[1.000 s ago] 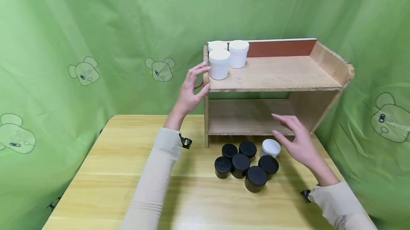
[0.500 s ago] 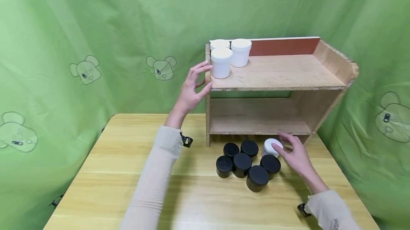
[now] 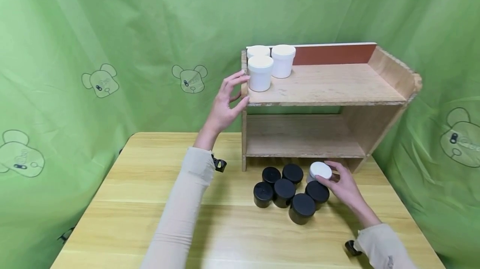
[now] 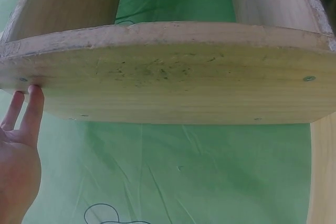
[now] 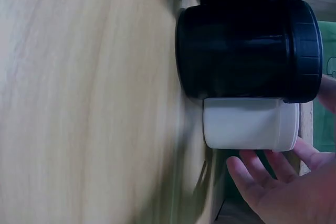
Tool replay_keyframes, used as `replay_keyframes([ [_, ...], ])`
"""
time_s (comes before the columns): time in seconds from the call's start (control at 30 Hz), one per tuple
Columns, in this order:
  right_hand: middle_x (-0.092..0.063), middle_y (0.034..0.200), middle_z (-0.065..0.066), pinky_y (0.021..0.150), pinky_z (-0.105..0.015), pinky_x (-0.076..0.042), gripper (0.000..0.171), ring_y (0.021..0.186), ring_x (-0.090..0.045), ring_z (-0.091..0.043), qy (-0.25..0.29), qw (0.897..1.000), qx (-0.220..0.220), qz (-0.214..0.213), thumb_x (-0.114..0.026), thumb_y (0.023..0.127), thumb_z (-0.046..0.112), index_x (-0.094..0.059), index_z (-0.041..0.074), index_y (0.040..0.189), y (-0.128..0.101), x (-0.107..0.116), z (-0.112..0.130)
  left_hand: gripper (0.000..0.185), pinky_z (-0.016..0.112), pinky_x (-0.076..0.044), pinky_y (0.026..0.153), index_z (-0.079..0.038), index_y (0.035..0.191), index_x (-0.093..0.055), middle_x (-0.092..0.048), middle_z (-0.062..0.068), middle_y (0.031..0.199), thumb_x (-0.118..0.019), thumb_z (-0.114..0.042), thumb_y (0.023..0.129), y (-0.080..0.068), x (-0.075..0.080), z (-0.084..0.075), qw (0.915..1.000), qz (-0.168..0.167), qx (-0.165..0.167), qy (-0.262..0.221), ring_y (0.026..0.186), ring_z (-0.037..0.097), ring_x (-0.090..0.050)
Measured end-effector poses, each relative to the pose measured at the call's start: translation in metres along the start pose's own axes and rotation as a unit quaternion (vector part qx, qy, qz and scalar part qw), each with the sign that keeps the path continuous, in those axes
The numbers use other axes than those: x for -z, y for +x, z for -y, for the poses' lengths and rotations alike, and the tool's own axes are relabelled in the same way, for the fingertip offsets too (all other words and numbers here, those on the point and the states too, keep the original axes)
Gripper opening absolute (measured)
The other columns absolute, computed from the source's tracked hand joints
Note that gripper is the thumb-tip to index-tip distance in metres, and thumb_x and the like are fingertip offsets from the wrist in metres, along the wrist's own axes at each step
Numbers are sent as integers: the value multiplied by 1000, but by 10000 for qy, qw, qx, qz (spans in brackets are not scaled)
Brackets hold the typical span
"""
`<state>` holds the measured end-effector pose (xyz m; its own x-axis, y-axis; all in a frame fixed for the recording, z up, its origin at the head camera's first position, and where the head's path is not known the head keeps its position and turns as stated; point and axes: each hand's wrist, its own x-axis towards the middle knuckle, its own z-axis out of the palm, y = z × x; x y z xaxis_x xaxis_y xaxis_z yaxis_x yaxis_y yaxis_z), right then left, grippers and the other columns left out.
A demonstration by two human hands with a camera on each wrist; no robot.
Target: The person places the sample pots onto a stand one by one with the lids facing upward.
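Observation:
My right hand [image 3: 343, 184] is around a white lidded jar [image 3: 320, 170] on the table, thumb at the near side of its lid and fingers at the far right side. In the right wrist view the fingers [image 5: 254, 169] lie along the white jar's wall [image 5: 241, 123], close beside a black jar [image 5: 247, 51]. My left hand [image 3: 222, 108] rests its fingertips against the left side panel of a wooden shelf [image 3: 326, 88]; two of its fingers touch the panel [image 4: 173, 85] in the left wrist view. Beside it a white jar [image 3: 260, 75] stands on the top board.
Two more white jars stand there too, one at the back corner and another white jar [image 3: 283, 61] to the right. Several black jars, among them a front black jar [image 3: 301, 209], cluster on the wooden table [image 3: 150, 202] before the shelf. A green curtain [image 3: 150, 23] hangs behind.
My right hand has come down and left from beside the shelf's lower board, and its fingers have closed around the white jar. The left hand keeps its place on the panel.

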<state>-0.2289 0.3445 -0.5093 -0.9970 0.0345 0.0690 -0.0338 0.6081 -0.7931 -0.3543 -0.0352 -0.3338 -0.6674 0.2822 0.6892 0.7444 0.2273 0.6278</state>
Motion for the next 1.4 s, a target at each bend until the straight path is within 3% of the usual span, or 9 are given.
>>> replay_keyframes([
  [0.4,-54,141,-33,82,-10,-45,71,127,-57,-52,-99,9998,-171,81,-73,97,34,-43,-3,149,0,2,-4,53,44,-53,114,-19,149,-50,-35,-1,165,-65,-16,98,0,-1,-2,10000,-22,-93,-25,150,24,-40],
  [0.67,-57,138,-35,78,-8,-47,70,123,-61,-52,-299,9995,-111,-9,-74,96,36,-46,-2,148,-2,4,-1,54,41,-53,114,-20,150,-49,-34,-2,165,-65,-17,98,1,-1,-1,9999,-1,-121,20,149,23,-40],
  [0.93,-59,136,-33,81,-19,-52,69,119,-63,-50,-430,9990,28,-101,-75,95,36,-48,-1,148,-3,7,-2,54,41,-53,114,-20,149,-50,-35,-2,165,-65,-17,98,0,0,0,9999,-10,-108,18,149,22,-40],
  [1.07,-60,134,-32,78,-14,-53,69,117,-63,-48,-318,9993,131,-134,-75,96,35,-48,0,148,-4,9,-2,54,41,-53,114,-19,149,-50,-35,-2,164,-65,-18,98,0,0,0,9999,-15,-128,-18,149,22,-40],
  [1.17,-61,131,-30,77,-7,-52,66,115,-62,-38,-271,9988,321,-242,-75,96,32,-50,-1,147,-5,11,-2,54,42,-53,114,-20,148,-51,-35,-3,164,-67,-16,97,0,0,0,9999,-15,-89,-82,149,21,-40],
  [1.4,-59,133,-24,78,-1,-50,60,101,-50,11,-187,9950,783,-587,-78,94,25,-54,0,143,-8,19,0,55,45,-52,115,-15,149,-50,-35,3,165,-66,-9,96,0,0,-5,9999,-25,-12,-127,150,25,-39],
])
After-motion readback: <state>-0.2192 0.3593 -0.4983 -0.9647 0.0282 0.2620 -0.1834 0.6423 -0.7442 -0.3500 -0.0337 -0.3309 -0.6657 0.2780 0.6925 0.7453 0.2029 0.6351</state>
